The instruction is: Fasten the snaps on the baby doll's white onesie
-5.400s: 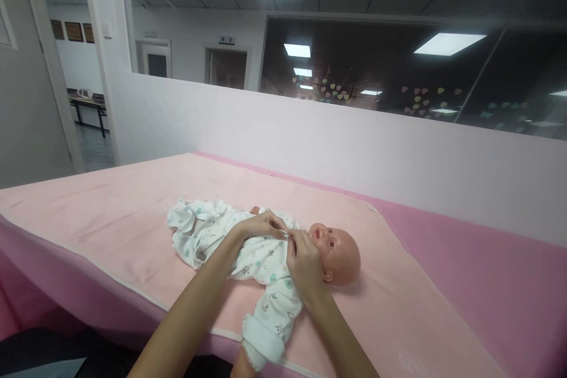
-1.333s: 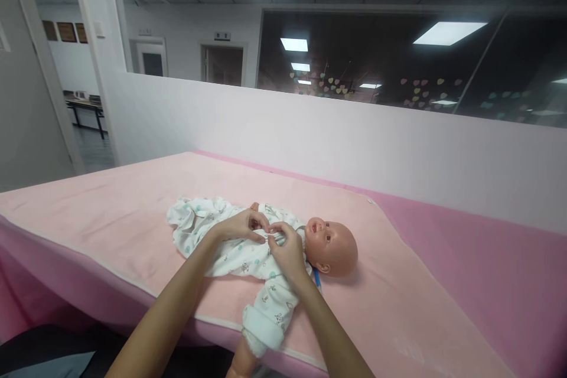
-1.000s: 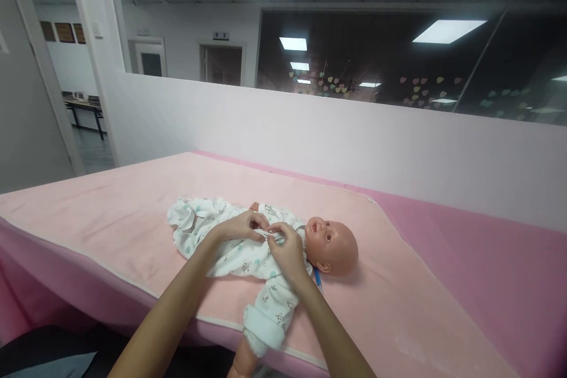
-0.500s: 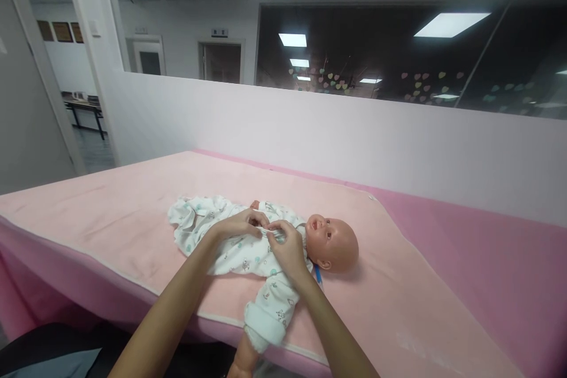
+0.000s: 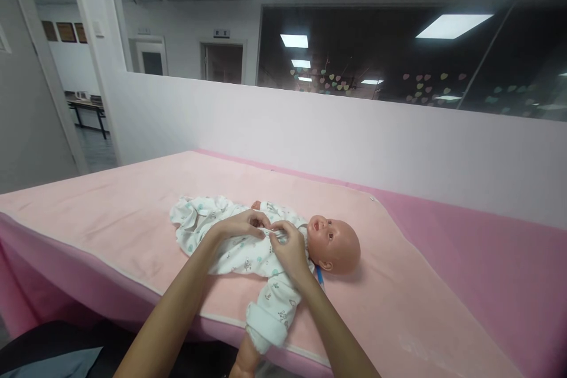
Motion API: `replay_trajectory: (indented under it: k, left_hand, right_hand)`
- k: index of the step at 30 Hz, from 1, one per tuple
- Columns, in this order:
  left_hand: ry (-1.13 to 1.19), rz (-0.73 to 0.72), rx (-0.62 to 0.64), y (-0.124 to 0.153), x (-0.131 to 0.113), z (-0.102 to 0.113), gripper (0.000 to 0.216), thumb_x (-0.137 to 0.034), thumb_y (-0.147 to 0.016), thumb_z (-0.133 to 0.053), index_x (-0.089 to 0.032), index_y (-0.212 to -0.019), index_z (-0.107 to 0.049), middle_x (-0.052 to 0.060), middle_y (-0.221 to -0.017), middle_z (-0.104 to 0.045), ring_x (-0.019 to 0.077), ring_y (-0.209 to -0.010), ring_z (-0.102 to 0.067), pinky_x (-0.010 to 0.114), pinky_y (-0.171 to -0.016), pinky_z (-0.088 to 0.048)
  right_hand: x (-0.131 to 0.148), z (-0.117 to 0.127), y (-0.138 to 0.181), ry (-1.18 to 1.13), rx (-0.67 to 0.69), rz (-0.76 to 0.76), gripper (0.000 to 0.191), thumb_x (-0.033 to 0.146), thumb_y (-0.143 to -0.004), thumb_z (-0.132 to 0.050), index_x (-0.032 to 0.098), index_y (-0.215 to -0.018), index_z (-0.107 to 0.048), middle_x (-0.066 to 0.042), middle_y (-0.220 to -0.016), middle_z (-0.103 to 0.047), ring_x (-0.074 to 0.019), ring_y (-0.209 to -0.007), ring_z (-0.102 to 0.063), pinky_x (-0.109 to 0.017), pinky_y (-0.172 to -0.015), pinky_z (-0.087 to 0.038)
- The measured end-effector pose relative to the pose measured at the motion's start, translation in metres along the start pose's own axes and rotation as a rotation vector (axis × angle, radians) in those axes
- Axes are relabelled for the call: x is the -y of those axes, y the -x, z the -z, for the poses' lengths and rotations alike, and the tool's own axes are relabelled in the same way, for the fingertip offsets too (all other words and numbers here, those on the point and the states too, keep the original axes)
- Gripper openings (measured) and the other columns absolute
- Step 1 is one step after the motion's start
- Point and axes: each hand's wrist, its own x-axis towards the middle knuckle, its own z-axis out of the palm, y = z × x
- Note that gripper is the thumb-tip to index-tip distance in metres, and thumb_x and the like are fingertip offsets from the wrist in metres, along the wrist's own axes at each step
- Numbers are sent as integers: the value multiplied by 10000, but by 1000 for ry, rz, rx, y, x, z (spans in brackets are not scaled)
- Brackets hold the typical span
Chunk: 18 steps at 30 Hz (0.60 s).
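Observation:
A baby doll (image 5: 337, 245) lies on its back, its head to the right and one arm stretched over the near table edge. It wears a white printed romper (image 5: 248, 257) with teal dots and small animal figures. At the chest front, my left hand (image 5: 243, 224) pinches the romper's fabric from the left. Close against it, my right hand (image 5: 287, 242) pinches the same cloth from the right. The fingertips of both hands nearly meet there, and whatever fastening lies between them is too small to make out. A blue strip (image 5: 319, 276) shows beside the doll's neck.
A pale pink blanket (image 5: 133, 218) covers the table over a darker pink cloth (image 5: 465, 212). Behind it runs a white low wall (image 5: 310, 130) with a window above. The near table edge lies close to my body. A doorway and a side table (image 5: 86, 105) stand far left.
The camera view has shifted very slightly. Both hands stay pinched on the romper's chest, and the doll lies as before.

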Motion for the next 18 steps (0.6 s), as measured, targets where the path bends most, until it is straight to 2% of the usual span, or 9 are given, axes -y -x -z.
replay_trajectory:
  k: [8,11,15,18]
  left_hand:
    - [56,-31,-4,-3,7,1,153,-212,-621,-658,-138,-753,-634,32,-828,-583,133,-775,-496,227,-704,-381]
    - [75,-36,-8,-2,5,0,157,-236,-618,-676,-134,-729,-630,27,-791,-574,126,-750,-490,227,-697,-380]
    - [84,-19,-3,1,-1,0,204,-261,-635,-667,-139,-794,-628,1,-702,-522,108,-688,-457,214,-644,-363]
    - [117,-23,-30,2,-4,0,226,-266,-659,-641,-154,-853,-620,-3,-715,-512,113,-717,-458,218,-676,-370]
  right_hand:
    - [0,1,-1,18,-3,-5,111,153,-703,-501,194,-764,-585,-13,-830,-637,-153,-790,-578,-269,-727,-441]
    - [2,2,-1,39,-22,0,85,160,-718,-501,194,-748,-572,-12,-806,-626,-153,-771,-572,-265,-707,-436]
    - [5,1,2,103,-55,61,85,177,-740,-502,195,-788,-570,-23,-828,-599,-159,-804,-558,-276,-731,-428]
    - [4,1,4,134,-10,135,151,161,-732,-510,204,-863,-572,-32,-891,-582,-171,-882,-541,-295,-792,-420]
